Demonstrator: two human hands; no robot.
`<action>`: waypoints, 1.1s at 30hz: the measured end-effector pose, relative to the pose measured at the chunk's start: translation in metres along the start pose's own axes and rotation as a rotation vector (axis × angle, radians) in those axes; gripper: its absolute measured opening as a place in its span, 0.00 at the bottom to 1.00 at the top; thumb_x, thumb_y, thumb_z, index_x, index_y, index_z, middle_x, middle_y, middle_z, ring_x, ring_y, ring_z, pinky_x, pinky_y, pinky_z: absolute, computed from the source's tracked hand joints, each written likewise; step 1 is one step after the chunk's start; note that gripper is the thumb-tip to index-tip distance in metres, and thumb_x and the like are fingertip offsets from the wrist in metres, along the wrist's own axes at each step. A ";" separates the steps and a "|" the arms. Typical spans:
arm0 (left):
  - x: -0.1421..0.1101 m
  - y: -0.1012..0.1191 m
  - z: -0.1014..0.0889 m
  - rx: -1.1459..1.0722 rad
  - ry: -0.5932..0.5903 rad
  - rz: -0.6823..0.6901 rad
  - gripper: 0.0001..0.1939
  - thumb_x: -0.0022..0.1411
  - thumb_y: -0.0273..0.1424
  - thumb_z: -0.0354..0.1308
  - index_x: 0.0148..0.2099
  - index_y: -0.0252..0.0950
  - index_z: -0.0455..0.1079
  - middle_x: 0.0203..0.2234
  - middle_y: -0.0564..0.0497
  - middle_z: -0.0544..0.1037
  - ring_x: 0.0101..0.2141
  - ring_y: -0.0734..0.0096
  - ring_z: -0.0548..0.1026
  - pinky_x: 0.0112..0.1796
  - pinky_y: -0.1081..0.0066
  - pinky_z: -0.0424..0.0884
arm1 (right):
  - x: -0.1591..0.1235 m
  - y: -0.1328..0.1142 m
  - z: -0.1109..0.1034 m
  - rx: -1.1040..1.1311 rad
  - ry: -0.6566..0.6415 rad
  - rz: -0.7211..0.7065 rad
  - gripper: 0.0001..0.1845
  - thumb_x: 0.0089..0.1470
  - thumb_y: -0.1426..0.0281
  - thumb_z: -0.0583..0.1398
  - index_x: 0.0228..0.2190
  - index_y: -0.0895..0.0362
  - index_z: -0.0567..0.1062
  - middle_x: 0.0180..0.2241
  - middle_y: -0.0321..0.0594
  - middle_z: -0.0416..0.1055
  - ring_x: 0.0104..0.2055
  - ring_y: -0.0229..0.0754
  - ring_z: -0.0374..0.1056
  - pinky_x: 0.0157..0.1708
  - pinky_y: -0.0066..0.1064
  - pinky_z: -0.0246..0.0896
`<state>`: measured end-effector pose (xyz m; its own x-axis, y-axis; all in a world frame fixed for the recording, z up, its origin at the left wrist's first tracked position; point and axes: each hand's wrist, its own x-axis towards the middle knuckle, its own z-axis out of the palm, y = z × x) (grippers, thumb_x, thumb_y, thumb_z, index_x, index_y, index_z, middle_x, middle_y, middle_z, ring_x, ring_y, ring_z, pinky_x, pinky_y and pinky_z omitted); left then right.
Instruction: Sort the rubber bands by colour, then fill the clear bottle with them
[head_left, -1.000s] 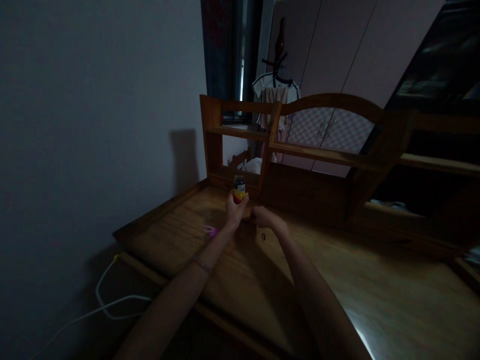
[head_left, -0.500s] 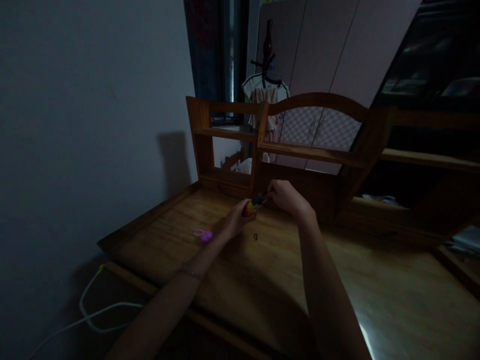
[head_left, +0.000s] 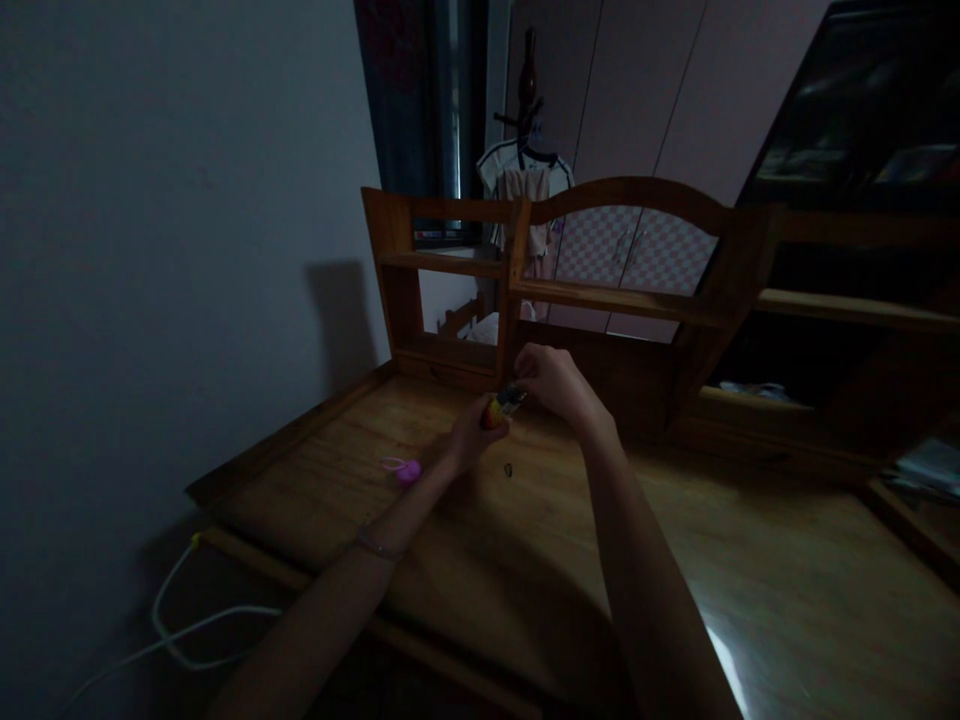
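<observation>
My left hand (head_left: 469,435) is closed around a small bottle (head_left: 498,408) with a red and yellow label, tilted toward the right above the wooden desk (head_left: 465,560). My right hand (head_left: 551,383) is curled with its fingertips pinching the bottle's dark top end. Both hands hover in front of the desk's low shelf unit (head_left: 450,290). A thin bracelet sits on my left wrist.
A small pink object (head_left: 405,470) lies on the desk to the left of my hands, and a tiny dark item (head_left: 508,468) lies just below them. A white cable (head_left: 195,625) runs along the floor at the left. Clothes hang on a rack (head_left: 525,170) behind the shelf.
The bottle went from upright in my left hand to tilted rightward. My right hand rose from the desk and took hold of the bottle's top.
</observation>
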<state>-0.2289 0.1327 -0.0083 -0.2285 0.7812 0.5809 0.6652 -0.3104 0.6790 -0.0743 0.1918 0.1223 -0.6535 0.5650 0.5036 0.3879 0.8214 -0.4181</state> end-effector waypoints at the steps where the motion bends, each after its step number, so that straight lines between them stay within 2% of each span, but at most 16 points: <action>1: 0.000 0.001 0.001 -0.018 -0.008 -0.008 0.15 0.57 0.35 0.59 0.46 0.37 0.67 0.33 0.54 0.73 0.32 0.73 0.70 0.33 0.76 0.64 | 0.000 0.001 -0.001 0.038 0.027 -0.005 0.09 0.44 0.79 0.62 0.32 0.59 0.74 0.28 0.37 0.74 0.30 0.37 0.68 0.28 0.24 0.56; 7: 0.001 -0.003 0.007 -0.135 -0.008 -0.058 0.16 0.54 0.36 0.61 0.43 0.36 0.67 0.31 0.55 0.71 0.31 0.75 0.68 0.33 0.77 0.64 | 0.000 0.006 -0.003 0.067 0.052 0.008 0.02 0.45 0.72 0.64 0.26 0.58 0.76 0.25 0.37 0.74 0.29 0.37 0.68 0.27 0.26 0.56; 13: 0.003 -0.007 0.009 -0.222 -0.008 -0.087 0.18 0.54 0.38 0.61 0.45 0.35 0.66 0.33 0.52 0.72 0.32 0.73 0.69 0.34 0.76 0.65 | 0.002 0.007 -0.002 0.174 0.042 -0.090 0.05 0.50 0.74 0.60 0.31 0.57 0.76 0.29 0.36 0.75 0.31 0.36 0.70 0.31 0.25 0.59; 17: 0.003 -0.006 0.009 -0.216 -0.010 -0.091 0.18 0.54 0.39 0.61 0.43 0.35 0.67 0.33 0.51 0.72 0.32 0.72 0.70 0.33 0.75 0.65 | 0.002 0.007 -0.002 0.195 -0.003 -0.097 0.08 0.50 0.77 0.58 0.32 0.57 0.76 0.31 0.36 0.76 0.34 0.36 0.71 0.34 0.25 0.60; 25: 0.002 -0.004 0.010 -0.254 -0.030 -0.097 0.19 0.54 0.39 0.62 0.45 0.35 0.67 0.34 0.51 0.73 0.33 0.71 0.70 0.34 0.74 0.66 | 0.003 0.007 0.000 0.213 0.045 -0.055 0.06 0.47 0.73 0.63 0.31 0.59 0.76 0.30 0.38 0.75 0.32 0.37 0.70 0.31 0.26 0.60; 29: 0.002 -0.004 0.009 -0.271 -0.035 -0.111 0.19 0.55 0.39 0.62 0.45 0.35 0.67 0.33 0.50 0.73 0.32 0.71 0.70 0.33 0.74 0.67 | 0.004 0.006 -0.001 0.201 0.055 -0.089 0.06 0.51 0.70 0.61 0.31 0.58 0.77 0.30 0.38 0.75 0.33 0.38 0.70 0.33 0.27 0.60; 33: 0.002 -0.003 0.006 -0.308 -0.046 -0.087 0.19 0.56 0.39 0.61 0.47 0.34 0.68 0.36 0.48 0.74 0.34 0.70 0.71 0.35 0.73 0.67 | 0.004 0.001 -0.004 0.204 0.048 -0.121 0.09 0.54 0.73 0.57 0.35 0.58 0.78 0.33 0.39 0.76 0.35 0.38 0.70 0.36 0.27 0.61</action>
<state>-0.2265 0.1381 -0.0120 -0.2383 0.8336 0.4984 0.3965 -0.3849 0.8335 -0.0738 0.1951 0.1263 -0.6533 0.4709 0.5928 0.1662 0.8531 -0.4945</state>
